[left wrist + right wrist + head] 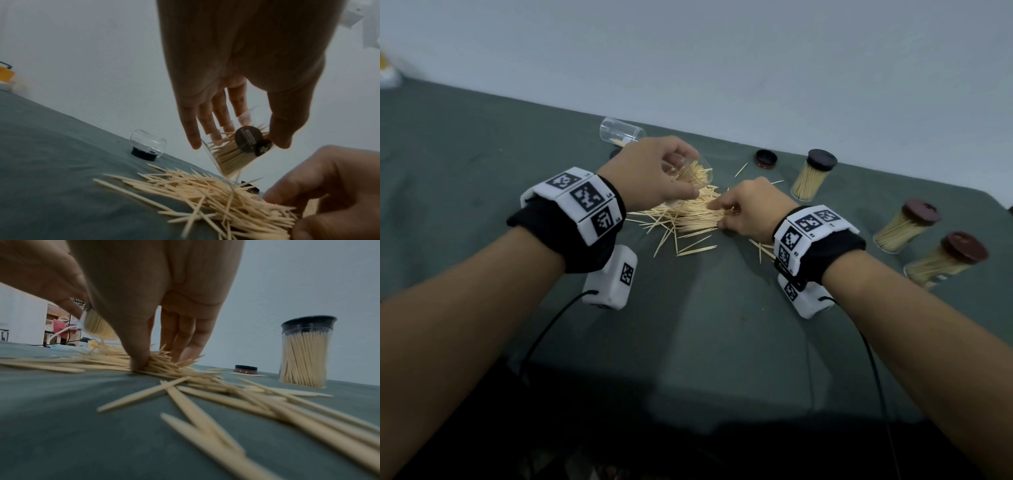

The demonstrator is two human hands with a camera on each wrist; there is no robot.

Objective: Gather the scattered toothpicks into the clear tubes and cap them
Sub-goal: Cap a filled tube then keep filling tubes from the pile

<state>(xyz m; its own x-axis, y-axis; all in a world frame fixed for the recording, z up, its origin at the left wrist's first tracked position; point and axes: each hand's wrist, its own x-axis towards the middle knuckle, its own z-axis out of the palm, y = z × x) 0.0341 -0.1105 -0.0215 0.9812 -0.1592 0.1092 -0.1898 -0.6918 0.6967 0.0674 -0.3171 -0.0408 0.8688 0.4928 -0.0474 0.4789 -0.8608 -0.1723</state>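
- Forearms, both bare, reach in from the near edge of the green cloth (705, 342); each wrist carries a black band (839, 253) with white marker blocks.
- Loose toothpicks (681, 219): a spread heap on the cloth between the two hands, with strays fanning toward the near side.
- Right hand (748, 212): palm down, low on the cloth at the right edge of the heap. Thumb and fingertips (139, 363) are drawn together, pinching a small bundle of toothpicks that lies against the cloth.
- Left hand (654, 171): raised just above the far-left part of the heap, fingers and thumb curled round a clear tube (226, 155).
- Clear tube, held: tilted, open mouth angled down toward the heap, partly filled with toothpicks.
- Empty tube (621, 132): lying on its side behind the left hand, near the wall; a dark cap (144, 153) lies just beside it.
- Loose dark lid (766, 158): flat on the cloth beyond the right hand.
- Three filled, capped tubes (812, 174): at the right of the cloth, well apart from the heap.
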